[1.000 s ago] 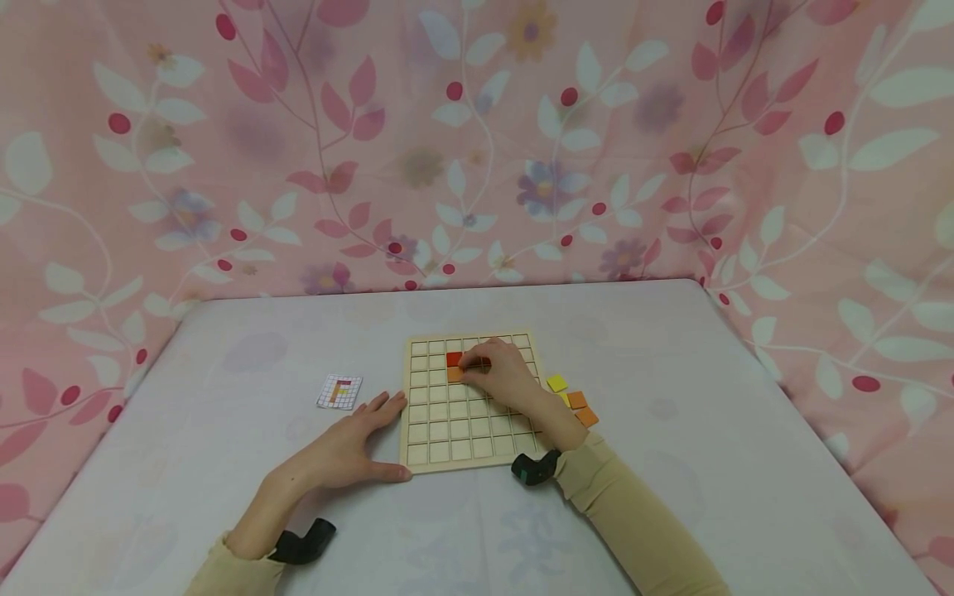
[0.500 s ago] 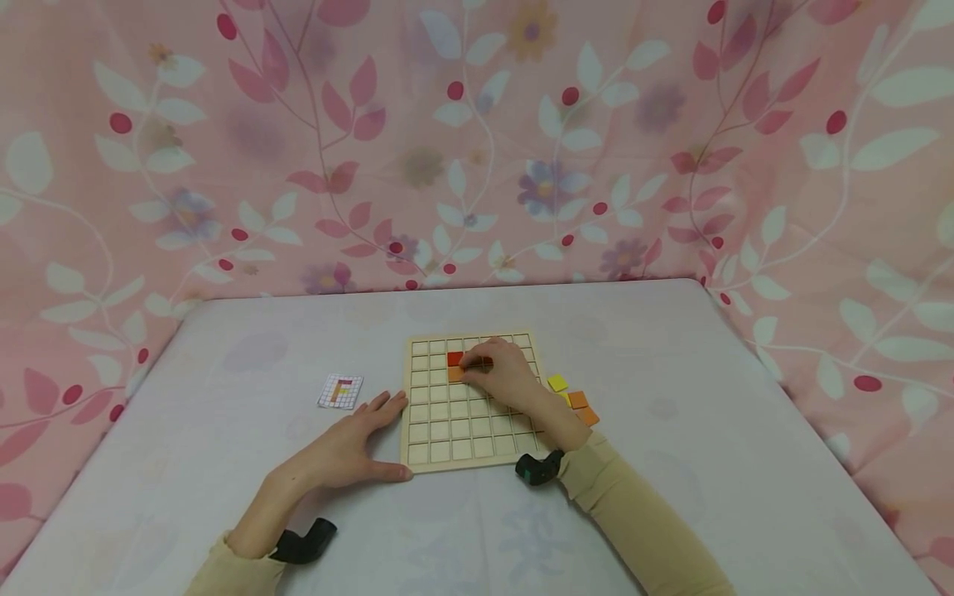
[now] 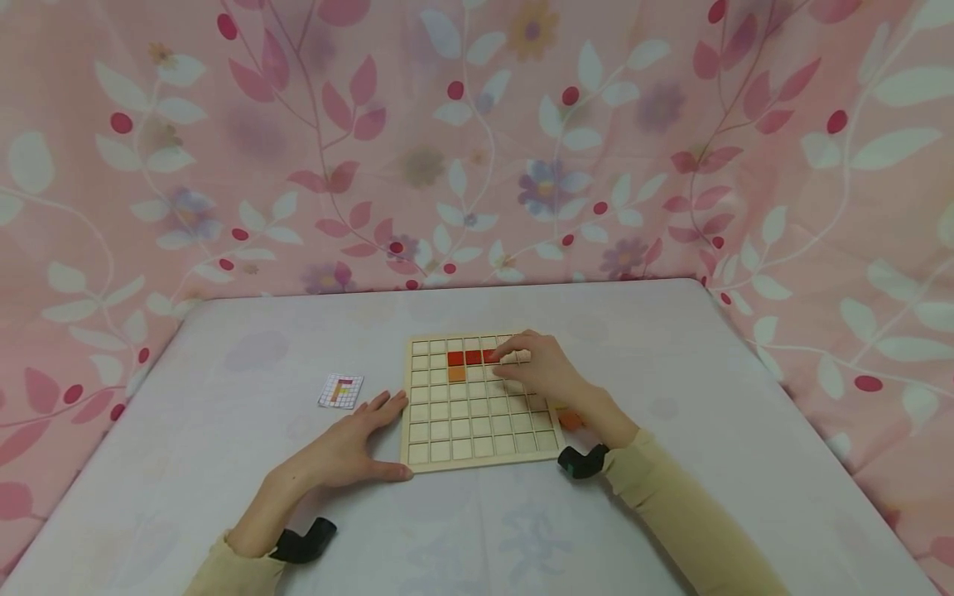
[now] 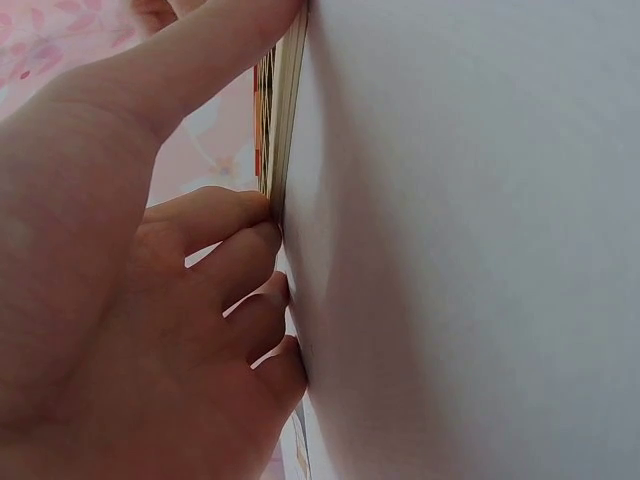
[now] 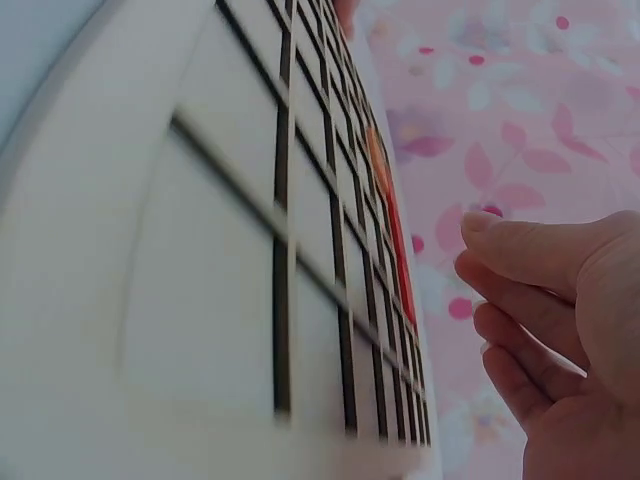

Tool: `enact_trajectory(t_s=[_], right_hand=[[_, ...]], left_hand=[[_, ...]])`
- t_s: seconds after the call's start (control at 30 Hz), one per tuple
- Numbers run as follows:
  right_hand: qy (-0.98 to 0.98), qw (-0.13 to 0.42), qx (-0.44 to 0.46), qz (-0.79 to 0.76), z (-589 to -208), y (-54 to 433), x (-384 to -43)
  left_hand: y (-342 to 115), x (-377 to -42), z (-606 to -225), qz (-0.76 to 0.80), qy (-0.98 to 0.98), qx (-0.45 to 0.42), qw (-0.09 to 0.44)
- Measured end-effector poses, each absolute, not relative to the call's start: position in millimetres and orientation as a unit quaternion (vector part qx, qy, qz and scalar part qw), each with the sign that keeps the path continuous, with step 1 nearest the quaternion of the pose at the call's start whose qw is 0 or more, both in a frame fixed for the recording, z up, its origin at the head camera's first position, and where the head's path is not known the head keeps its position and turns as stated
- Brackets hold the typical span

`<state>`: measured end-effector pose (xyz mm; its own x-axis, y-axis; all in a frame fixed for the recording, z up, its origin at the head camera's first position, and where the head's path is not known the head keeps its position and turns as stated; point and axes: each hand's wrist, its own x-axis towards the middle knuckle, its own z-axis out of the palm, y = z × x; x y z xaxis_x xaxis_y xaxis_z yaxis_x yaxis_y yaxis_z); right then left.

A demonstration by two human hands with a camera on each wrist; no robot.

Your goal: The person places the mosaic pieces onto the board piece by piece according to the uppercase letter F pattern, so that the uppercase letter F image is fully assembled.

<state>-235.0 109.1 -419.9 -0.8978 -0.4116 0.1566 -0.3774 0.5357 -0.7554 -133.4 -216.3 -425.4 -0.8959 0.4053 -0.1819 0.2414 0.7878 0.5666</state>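
A wooden grid board (image 3: 460, 429) lies on the table with a row of red tiles (image 3: 473, 358) in its upper cells. One orange tile (image 3: 457, 375) sits under the leftmost red one. My left hand (image 3: 346, 447) rests at the board's left side, fingers spread, the thumb touching the near left corner; the left wrist view shows its fingertips (image 4: 262, 208) along the board's edge. Over the right part of the grid hovers my right hand (image 3: 547, 368), just right of the red row. In the right wrist view its loosely bent fingers (image 5: 530, 250) hold nothing.
A small printed card (image 3: 341, 391) with a coloured grid pattern lies left of the board. Loose orange tiles (image 3: 570, 420) lie by the board's right edge, partly hidden under my right wrist. A pink floral curtain (image 3: 477, 165) stands behind the white-covered table (image 3: 477, 530).
My right hand has let go over the red row and moved right, uncovering the red tiles and covering some loose tiles beside the board. My left hand has stayed in place.
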Motion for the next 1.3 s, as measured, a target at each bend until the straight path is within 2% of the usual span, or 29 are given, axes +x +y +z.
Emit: enact_trajectory(t_s=[0.33, 0.67, 1.0, 1.3], right_hand=[[0.886, 0.030, -0.170, -0.429, -424, 156, -231], [0.892, 0.039, -0.162, -0.419, -428, 201, -221], [0.886, 0.062, -0.189, -0.419, -438, 244, -215], [0.877, 0.077, -0.231, -0.414, -443, 254, -210]], left_hand=[[-217, -133, -426, 0.277, 0.934, 0.169, 0.150], [-218, -132, -425, 0.278, 0.934, 0.165, 0.152], [-214, -131, -419, 0.278, 0.933, 0.165, 0.156], [-214, -131, -419, 0.279, 0.933, 0.164, 0.155]])
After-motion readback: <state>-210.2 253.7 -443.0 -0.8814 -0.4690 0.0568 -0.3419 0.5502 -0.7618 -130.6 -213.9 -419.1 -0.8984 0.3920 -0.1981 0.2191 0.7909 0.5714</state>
